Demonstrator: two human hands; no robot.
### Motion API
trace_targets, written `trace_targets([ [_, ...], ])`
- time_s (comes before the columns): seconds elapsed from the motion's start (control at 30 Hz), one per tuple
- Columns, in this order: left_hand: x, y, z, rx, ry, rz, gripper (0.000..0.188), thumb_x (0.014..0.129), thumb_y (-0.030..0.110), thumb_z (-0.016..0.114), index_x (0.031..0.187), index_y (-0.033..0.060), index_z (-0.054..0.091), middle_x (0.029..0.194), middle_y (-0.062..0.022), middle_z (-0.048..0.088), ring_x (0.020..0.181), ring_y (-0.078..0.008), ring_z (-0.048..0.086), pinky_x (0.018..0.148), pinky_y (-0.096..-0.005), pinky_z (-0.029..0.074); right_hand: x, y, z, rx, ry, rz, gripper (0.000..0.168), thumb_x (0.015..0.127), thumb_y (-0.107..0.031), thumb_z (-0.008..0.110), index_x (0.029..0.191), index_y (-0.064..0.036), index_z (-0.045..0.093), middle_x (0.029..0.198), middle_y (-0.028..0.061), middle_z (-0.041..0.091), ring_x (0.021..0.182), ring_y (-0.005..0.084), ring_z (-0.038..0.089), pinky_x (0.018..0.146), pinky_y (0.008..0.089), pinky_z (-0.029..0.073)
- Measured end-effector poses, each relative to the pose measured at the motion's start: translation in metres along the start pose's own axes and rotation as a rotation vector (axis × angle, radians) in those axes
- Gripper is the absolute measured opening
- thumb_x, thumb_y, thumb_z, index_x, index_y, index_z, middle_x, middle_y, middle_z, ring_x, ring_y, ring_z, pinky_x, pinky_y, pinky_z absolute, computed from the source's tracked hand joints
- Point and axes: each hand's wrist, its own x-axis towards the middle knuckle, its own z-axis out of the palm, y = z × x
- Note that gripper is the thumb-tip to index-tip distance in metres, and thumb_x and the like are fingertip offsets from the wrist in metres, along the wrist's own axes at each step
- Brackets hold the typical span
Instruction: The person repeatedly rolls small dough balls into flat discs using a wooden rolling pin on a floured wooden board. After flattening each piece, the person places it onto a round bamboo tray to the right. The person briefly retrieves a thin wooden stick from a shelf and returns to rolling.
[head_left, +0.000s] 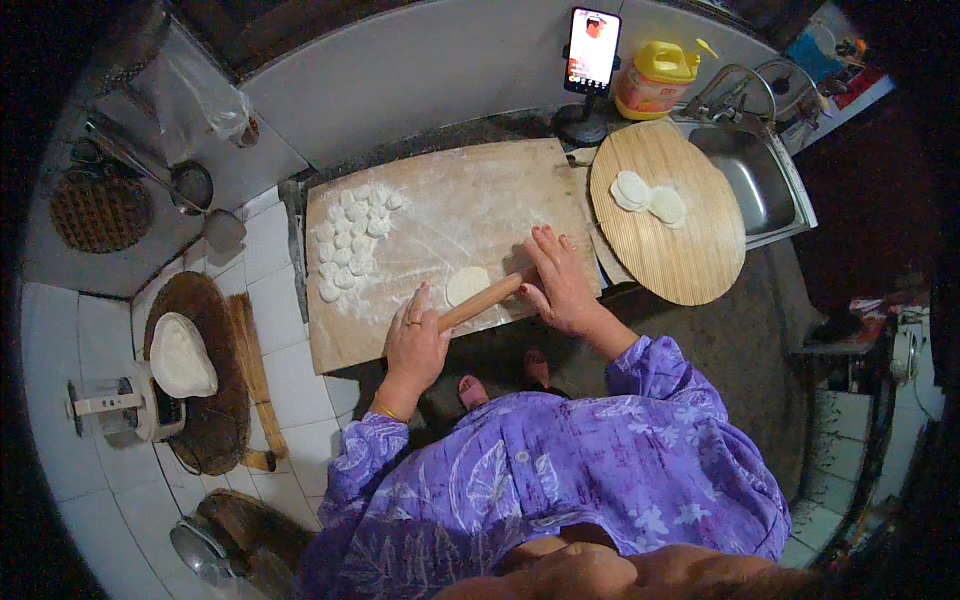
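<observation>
A wooden rolling pin (484, 301) lies slantwise over the near edge of a flattened dough round (466, 287) on the floured wooden board (480, 176). My left hand (416, 337) rests on the pin's left end, while the fingers of my right hand (559, 281) are spread, with the palm over its right end. Several small floured dough pieces (352, 240) sit together at the board's left. On the round slatted wooden tray (675, 259) to the right are thin dough rounds (632, 190) in two overlapping groups.
Behind the tray stand a yellow-capped jug (658, 79) and a phone (592, 49) on a stand. A steel sink (750, 176) adjoins the tray at right. At left, a large dough mass (181, 355) lies on a dark round board (214, 427), beside a glass-and-white appliance (161, 409).
</observation>
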Motion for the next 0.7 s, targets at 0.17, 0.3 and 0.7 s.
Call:
trace_targets([
  [0.17,-0.002,-0.006,0.0,-0.15,0.035,-0.091,0.029,0.087,0.017,0.069,0.105,-0.0015,0.056,0.146,-0.026,0.044,0.129,-0.0443,0.046,0.107,-0.0492,0.039,-0.01,-0.025,-0.003,0.237,-0.152,-0.268,0.052,0.081,-0.02,0.072,0.124,0.0,0.051,0.127,0.0237,0.052,0.124,0.0418,0.048,0.109,0.0534,0.035],
  [0.3,-0.01,-0.018,-0.003,-0.284,0.152,-0.17,0.028,0.089,0.013,0.066,0.109,-0.0033,0.053,0.144,-0.0286,0.045,0.129,-0.045,0.045,0.108,-0.0487,0.037,0.016,-0.051,0.019,0.219,-0.177,-0.284,0.057,0.084,-0.031,0.069,0.129,-0.001,0.05,0.133,0.0254,0.049,0.129,0.0448,0.044,0.11,0.0538,0.034],
  [0.7,-0.007,-0.042,0.002,-0.123,0.364,-0.236,0.032,0.09,0.011,0.064,0.116,-0.0026,0.051,0.14,-0.0247,0.05,0.129,-0.0429,0.046,0.108,-0.0481,0.037,0.016,-0.058,0.058,0.032,-0.283,-0.418,0.054,0.094,-0.024,0.049,0.141,0.0,0.043,0.15,0.0222,0.042,0.141,0.0391,0.038,0.116,0.0546,0.029],
])
